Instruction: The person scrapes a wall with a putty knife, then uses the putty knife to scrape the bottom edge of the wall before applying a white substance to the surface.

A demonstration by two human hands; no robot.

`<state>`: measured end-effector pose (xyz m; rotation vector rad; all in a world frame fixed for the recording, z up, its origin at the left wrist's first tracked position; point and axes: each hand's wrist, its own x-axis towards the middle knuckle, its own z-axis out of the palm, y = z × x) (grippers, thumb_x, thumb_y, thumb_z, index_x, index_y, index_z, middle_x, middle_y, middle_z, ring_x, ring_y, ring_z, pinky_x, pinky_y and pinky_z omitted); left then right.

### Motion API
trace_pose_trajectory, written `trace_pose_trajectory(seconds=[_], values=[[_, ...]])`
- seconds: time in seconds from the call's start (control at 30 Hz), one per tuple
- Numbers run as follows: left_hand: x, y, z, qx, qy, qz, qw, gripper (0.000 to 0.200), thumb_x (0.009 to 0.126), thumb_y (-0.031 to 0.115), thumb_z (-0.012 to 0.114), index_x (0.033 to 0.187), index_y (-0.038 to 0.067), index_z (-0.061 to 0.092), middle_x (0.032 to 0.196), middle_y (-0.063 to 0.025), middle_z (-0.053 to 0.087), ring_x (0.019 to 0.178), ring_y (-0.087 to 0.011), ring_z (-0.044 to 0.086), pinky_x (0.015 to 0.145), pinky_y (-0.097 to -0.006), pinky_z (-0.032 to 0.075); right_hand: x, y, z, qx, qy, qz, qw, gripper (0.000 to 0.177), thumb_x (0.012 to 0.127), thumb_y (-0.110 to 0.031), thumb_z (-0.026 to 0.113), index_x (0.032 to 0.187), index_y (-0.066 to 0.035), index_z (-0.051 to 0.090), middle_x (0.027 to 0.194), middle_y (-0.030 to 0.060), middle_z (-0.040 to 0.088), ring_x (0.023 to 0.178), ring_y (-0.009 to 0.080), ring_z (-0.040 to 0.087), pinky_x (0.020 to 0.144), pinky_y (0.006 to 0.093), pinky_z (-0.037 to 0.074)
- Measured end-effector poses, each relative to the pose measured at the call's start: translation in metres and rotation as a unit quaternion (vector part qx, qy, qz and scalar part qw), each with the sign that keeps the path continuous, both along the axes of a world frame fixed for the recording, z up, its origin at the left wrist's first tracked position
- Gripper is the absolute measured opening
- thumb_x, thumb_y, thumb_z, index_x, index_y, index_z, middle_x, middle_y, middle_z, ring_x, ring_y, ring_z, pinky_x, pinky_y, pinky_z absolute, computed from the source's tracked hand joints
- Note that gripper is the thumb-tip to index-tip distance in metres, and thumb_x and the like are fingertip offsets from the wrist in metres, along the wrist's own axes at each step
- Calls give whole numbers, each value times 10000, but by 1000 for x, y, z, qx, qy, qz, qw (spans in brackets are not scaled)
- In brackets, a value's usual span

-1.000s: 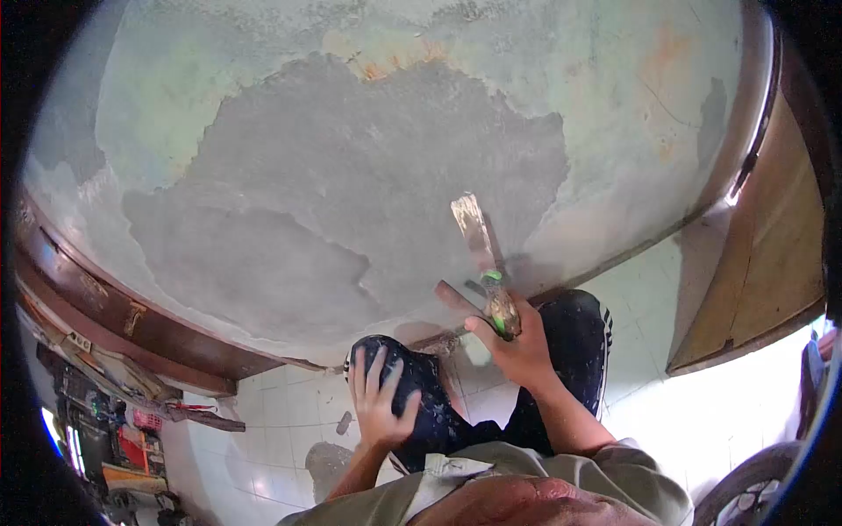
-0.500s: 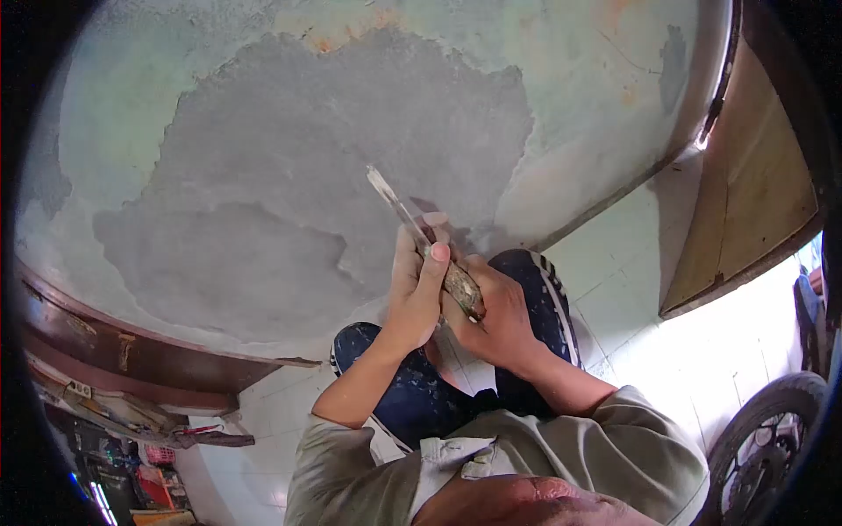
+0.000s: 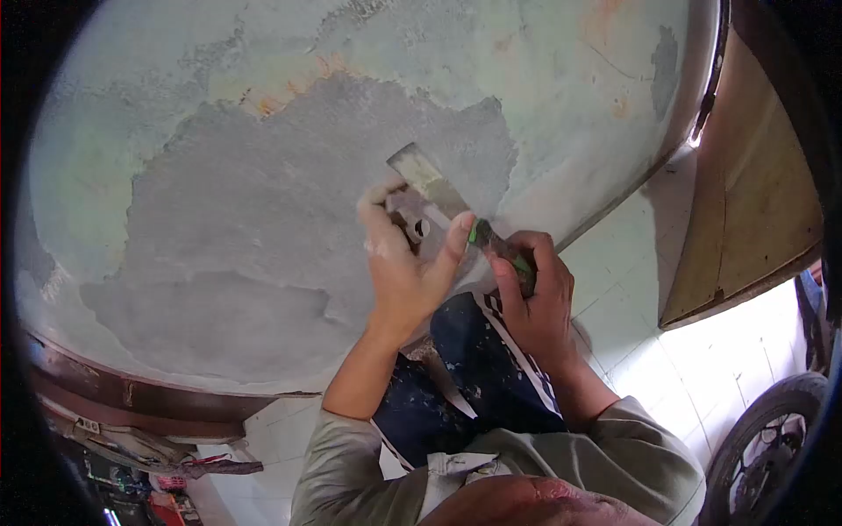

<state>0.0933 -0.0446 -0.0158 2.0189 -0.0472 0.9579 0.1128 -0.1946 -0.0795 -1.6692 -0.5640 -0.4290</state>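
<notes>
My right hand (image 3: 539, 302) is closed around the dark, green-marked handle of a putty knife (image 3: 430, 181). Its wide, pale-smeared blade points up and left, in front of a grey-patched panel (image 3: 246, 193). My left hand (image 3: 403, 263) is closed, with its thumb against the blade's base and its dusty fingers curled behind the blade. A small grey piece with a round, pale spot shows between those fingers; I cannot make out what it is.
The panel's curved lower edge runs above a white tiled floor (image 3: 614, 289). A brown board (image 3: 745, 193) stands at the right, above a wheel (image 3: 767, 447). My paint-spotted knees (image 3: 474, 351) are below the hands. Assorted items (image 3: 132, 482) lie at the lower left.
The putty knife has turned from edge-on to show its broad blade. My right hand has moved right and up along with its handle; my left hand has shifted slightly left, its fingers now curled.
</notes>
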Motion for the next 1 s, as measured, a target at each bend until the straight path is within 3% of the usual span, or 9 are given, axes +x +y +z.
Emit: trace_pose_trajectory(seconds=[0.07, 0.1, 0.2, 0.3, 0.33, 0.53, 0.73, 0.97, 1.0], values=[[12, 5, -3, 157, -125, 73, 977, 479, 827, 249, 800, 1221, 32, 635, 1192, -207, 593, 707, -177, 575, 643, -278, 492, 3, 5, -3, 23, 29, 5, 999, 271, 935, -228, 677, 1111, -54, 569, 880, 135, 645, 795, 352, 630, 698, 447, 473], [13, 9, -6, 155, -122, 74, 978, 479, 827, 249, 800, 1221, 32, 635, 1192, -207, 593, 707, -177, 575, 643, -278, 492, 4, 7, -5, 46, 54, 8, 997, 294, 923, -208, 696, 1135, -52, 566, 906, 141, 643, 829, 350, 639, 710, 444, 483], [23, 24, -14, 376, -161, 43, 912, 720, 647, 136, 789, 1340, 273, 646, 1430, -245, 500, 716, -185, 585, 618, -299, 500, 12, 15, -7, 83, -39, -22, 996, 333, 915, -190, 708, 1181, -49, 566, 965, 157, 631, 862, 356, 641, 727, 437, 499], [32, 28, -19, 422, -160, 50, 891, 693, 675, 154, 766, 1342, 295, 642, 1449, -205, 502, 712, -172, 584, 617, -291, 484, 23, 14, -7, 50, -37, -5, 998, 376, 910, -181, 713, 1232, -47, 573, 1013, 170, 626, 865, 361, 641, 746, 430, 510], [26, 24, -10, 485, -114, 70, 864, 644, 649, 95, 771, 1269, 248, 690, 1452, -223, 509, 790, -213, 648, 650, -306, 511, 25, 15, -8, 47, -35, -6, 998, 376, 910, -181, 713, 1232, -47, 573, 1013, 170, 626, 865, 361, 641, 746, 430, 510], [44, 27, -22, 518, -111, 127, 839, 550, 774, 151, 727, 1309, 264, 667, 1404, -40, 614, 703, -131, 609, 601, -269, 443, 33, 22, -15, 47, -72, -22, 996, 414, 897, -174, 729, 1273, -54, 601, 1002, 158, 646, 865, 331, 652, 739, 402, 521], [41, 20, -23, 496, -80, 153, 851, 520, 805, 158, 701, 1312, 267, 666, 1410, -15, 610, 656, -125, 588, 579, -258, 416, 35, 23, -8, 63, -54, -8, 997, 457, 873, -116, 744, 1310, -45, 631, 860, 141, 691, 735, 301, 672, 685, 370, 533], [38, 21, -30, 486, -91, 147, 857, 511, 801, 138, 695, 1296, 263, 670, 1396, -23, 620, 709, -136, 639, 589, -268, 425, 37, 22, -10, 93, -29, 34, 995, 442, 878, -72, 723, 1309, -23, 637, 1003, 192, 729, 902, 266, 737, 781, 334, 552], [44, 22, -28, 494, -114, 162, 846, 475, 813, 138, 659, 1276, 243, 672, 1392, -9, 621, 649, -118, 573, 570, -256, 409, 39, 24, -8, 90, -39, 31, 995, 437, 879, -71, 720, 1306, -20, 638, 1041, 201, 729, 939, 265, 740, 802, 329, 552]])
